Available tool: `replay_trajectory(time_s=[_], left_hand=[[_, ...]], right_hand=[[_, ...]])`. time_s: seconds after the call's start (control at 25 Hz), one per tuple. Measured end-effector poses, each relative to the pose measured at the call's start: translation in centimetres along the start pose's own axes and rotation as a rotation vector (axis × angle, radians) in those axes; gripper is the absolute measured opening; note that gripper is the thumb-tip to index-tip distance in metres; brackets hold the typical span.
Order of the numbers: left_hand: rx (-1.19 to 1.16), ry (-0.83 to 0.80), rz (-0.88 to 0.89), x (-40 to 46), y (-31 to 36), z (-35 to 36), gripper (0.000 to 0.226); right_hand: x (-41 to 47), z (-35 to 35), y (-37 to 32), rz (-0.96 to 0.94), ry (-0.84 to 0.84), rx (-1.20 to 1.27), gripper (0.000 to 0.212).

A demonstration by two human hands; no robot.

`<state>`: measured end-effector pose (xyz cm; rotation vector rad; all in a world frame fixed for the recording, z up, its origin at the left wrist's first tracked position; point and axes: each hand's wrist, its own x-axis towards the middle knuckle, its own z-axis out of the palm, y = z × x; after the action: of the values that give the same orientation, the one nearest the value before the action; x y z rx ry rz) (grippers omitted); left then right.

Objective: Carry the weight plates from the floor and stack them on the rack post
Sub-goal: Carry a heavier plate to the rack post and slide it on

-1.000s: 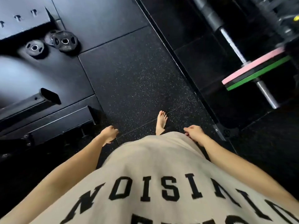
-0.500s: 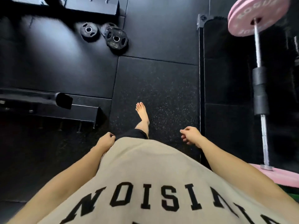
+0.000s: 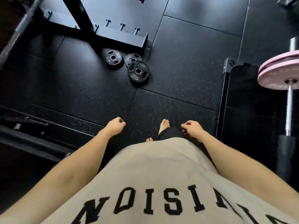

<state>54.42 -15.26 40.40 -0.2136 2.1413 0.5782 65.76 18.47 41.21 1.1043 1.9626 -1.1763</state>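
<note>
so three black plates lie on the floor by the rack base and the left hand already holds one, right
Not quite. The head view shows the left hand holding nothing; all three black plates lie on the floor by the rack base.

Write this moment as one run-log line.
phase: pre-pickup | left hand: empty | right hand: empty | weight plates: three on floor beside rack base

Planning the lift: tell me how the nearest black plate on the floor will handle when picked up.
The nearest plate looks solid and thick, so probably stiff and heavy for its size. Its grip slots should give a secure hold. It lies flat, partly overlapping a second plate, so rolling seems unlikely.
</note>
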Motion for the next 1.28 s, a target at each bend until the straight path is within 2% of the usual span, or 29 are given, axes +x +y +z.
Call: replay_trajectory(time_s=[0.12,0.36,0.52,0.6,0.68,0.84,0.96,1.12,1.28], left_hand=[[-0.018,-0.050,-0.025,3.6,3.9,-2.4,0.022],[0.112,-0.191,-0.162,10.2,10.3,-7.0,0.018],[0.075,-0.154,-0.225,16.0,15.0,-12.1,0.020],[0.043,-0.098,-0.233,20.0,17.0,-14.1,0.024],[0.046,-0.120,-0.239,23.7,18.4,-15.1,0.024],[0.082,-0.200,-0.238,36.7,18.3,-14.6,0.026],[0.115,-0.180,-0.202,48.5,16.7,-12.8,0.034],[0.094,-0.016,-0.214,64.7,14.2,-11.2,0.033],[-0.069,0.219,-0.168,78.1,13.3,-10.2,0.044]], right_hand=[[4.6,-1.6,-5.9,0.028,-0.060,-0.077,0.016],[15.4,-5.1,-17.0,0.052,-0.111,-0.111,0.016],[22.0,-7.4,-25.0,0.103,-0.205,-0.179,0.016],[26.1,-7.4,-28.5,0.118,-0.202,-0.193,0.016],[29.2,-6.6,-30.8,0.140,-0.179,-0.229,0.016],[40.5,-0.8,-32.6,0.219,-0.170,-0.268,0.026],[50.5,4.9,-32.5,0.253,-0.128,-0.215,0.028],[63.0,12.7,-31.6,0.312,-0.093,-0.070,0.026],[73.1,19.2,-30.6,0.346,-0.060,0.056,0.042]])
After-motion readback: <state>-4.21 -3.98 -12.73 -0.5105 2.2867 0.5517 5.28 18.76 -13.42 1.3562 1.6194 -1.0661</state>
